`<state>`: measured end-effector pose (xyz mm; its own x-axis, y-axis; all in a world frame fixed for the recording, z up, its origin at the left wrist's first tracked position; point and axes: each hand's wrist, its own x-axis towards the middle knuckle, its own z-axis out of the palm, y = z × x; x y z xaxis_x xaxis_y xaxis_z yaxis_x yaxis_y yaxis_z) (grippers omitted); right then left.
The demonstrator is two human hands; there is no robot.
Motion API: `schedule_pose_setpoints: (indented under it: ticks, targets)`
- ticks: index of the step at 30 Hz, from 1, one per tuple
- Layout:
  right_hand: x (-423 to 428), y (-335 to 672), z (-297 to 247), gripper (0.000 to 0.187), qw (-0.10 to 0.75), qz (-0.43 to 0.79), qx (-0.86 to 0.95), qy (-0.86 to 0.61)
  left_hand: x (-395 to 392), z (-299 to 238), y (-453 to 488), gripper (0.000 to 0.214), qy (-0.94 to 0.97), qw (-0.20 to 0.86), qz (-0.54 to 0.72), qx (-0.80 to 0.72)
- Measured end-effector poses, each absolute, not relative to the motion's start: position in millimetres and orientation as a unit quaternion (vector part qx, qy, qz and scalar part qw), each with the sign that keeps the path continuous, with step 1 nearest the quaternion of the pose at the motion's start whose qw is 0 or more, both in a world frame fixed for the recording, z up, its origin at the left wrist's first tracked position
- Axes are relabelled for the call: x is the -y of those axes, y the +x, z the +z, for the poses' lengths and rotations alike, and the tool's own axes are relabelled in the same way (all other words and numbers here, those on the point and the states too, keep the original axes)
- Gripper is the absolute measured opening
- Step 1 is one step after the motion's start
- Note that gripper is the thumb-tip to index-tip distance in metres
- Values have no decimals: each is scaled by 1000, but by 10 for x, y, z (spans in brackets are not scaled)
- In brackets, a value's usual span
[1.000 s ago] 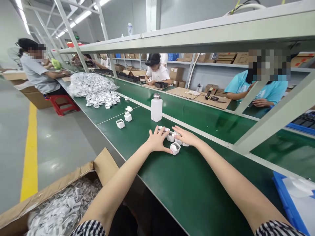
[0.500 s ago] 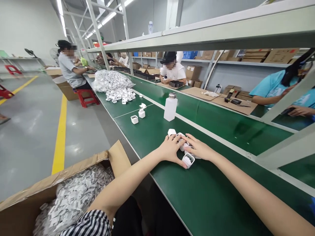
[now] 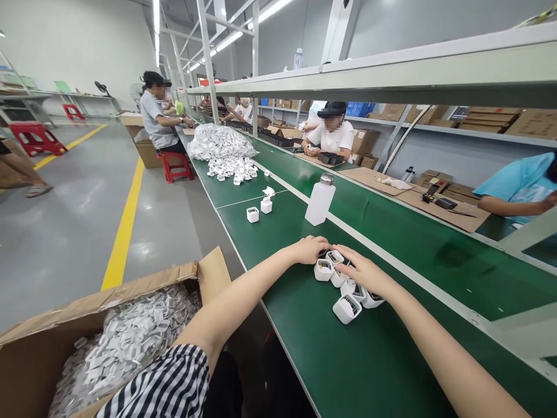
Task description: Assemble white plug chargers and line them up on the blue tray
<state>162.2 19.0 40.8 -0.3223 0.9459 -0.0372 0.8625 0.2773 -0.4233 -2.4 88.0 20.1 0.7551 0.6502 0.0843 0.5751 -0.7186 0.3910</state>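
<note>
Several small white square housings [image 3: 347,309], open on top with dark parts inside, lie bunched on the green bench. My left hand [image 3: 310,249] is at the far end of the bunch, fingers bent around a housing that they mostly cover. My right hand [image 3: 363,271] lies over the right side, fingers stretched out and touching the housings. Beyond the hands stands a translucent white bottle [image 3: 320,200] with a metal cap. Farther up the bench are one more white housing [image 3: 253,215] and another with a white piece on top [image 3: 266,203].
A cardboard box [image 3: 100,302] of small clear and white parts is at lower left. Up the bench lie a bulging plastic bag [image 3: 221,142] and a heap of white pieces [image 3: 232,169]. A shelf [image 3: 391,69] spans overhead. Co-workers sit at the bench, and red stools [image 3: 176,166] stand nearby.
My left hand has moved to the far side of the bunch, exposing more housings. My right hand has shifted slightly right and down in view. The camera has turned left.
</note>
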Motion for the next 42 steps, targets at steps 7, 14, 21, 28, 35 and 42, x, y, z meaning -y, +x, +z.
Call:
schedule_pose_setpoints:
  ticks: [7,14,21,28,35,42]
  targets:
    - [-152,1527,413,52,44,124,810,-571,-910,205,-77,39,884,211,169,-382]
    - [-133,1511,429,52,36,111,811,-574,-760,212,-249,43,867,248,177,-395]
    - [-146,1522,390,51,31,88,817,-569,-876,224,-664,42,803,159,291,-495]
    - [-154,1537,361,52,38,95,818,-566,-1443,415,-1203,60,607,28,222,-763]
    - [-162,1559,353,53,38,103,817,-566,-1854,488,-1052,31,635,62,164,-753]
    - [-151,1562,336,52,49,101,818,-563,-1701,636,-887,22,687,40,218,-692]
